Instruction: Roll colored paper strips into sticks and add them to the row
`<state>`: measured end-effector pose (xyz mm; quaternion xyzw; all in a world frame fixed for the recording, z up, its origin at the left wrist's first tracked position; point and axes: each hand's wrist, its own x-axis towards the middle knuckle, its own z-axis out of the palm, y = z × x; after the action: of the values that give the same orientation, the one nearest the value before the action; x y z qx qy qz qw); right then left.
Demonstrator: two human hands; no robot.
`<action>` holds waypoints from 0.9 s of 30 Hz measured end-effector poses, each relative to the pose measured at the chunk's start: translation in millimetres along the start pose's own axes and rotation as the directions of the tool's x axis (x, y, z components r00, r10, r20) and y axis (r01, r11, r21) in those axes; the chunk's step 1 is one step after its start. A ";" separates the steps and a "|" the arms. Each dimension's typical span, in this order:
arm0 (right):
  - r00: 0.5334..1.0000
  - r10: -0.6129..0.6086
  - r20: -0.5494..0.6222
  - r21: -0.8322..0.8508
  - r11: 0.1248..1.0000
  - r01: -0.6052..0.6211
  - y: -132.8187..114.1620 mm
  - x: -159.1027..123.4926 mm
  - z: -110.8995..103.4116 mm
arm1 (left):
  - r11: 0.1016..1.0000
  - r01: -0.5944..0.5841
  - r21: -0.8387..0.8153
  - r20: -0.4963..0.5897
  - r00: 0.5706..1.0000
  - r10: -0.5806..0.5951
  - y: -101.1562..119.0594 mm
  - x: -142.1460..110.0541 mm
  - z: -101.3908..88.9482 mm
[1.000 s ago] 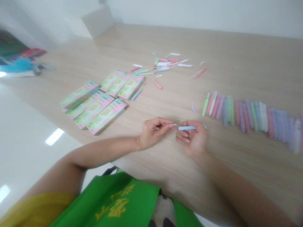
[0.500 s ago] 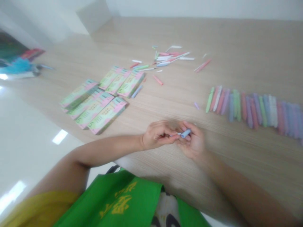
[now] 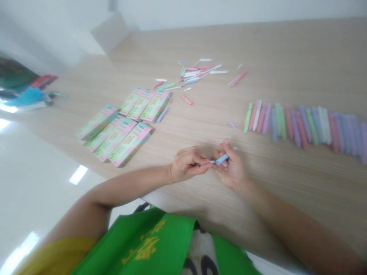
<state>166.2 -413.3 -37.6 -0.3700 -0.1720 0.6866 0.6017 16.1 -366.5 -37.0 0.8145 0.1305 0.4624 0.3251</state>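
My right hand (image 3: 233,168) is closed around a light blue pen barrel (image 3: 222,159) just above the wooden table (image 3: 200,126). My left hand (image 3: 186,164) pinches a thin whitish piece (image 3: 208,162) whose tip meets the barrel's left end. Both hands sit close together near the table's front edge. A row of several pastel pens (image 3: 304,124) lies on the table to the right of my right hand.
Several flat pink-and-green packets (image 3: 123,122) lie left of my hands. A scatter of thin pen parts (image 3: 197,72) lies farther back. A green bag (image 3: 149,244) hangs at my lap below the table edge. Colourful items (image 3: 25,91) sit at far left.
The hands have come together: the blue barrel, held level and apart from the left hand a second ago, now tilts with its end at the left hand's thin piece.
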 end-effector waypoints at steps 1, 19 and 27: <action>1.000 0.002 0.000 0.019 1.000 -0.002 0.4 0.1 -0.5 | 0.999 -0.036 0.011 -0.019 0.999 0.036 -0.2 -0.1 0.6; 0.996 0.056 -0.071 0.099 0.994 -0.049 9.4 2.6 -5.3 | 0.995 0.041 0.092 -0.033 0.999 -0.038 10.7 2.7 9.6; 0.998 0.047 0.052 0.084 0.995 -0.051 12.2 -3.0 -1.4 | 0.959 0.276 0.067 0.057 0.958 -0.279 23.0 16.9 22.7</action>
<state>158.7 -419.1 -45.9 -0.3308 -0.1481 0.7170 0.5955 42.1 -384.4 -19.0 0.8120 0.2460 0.3812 0.3671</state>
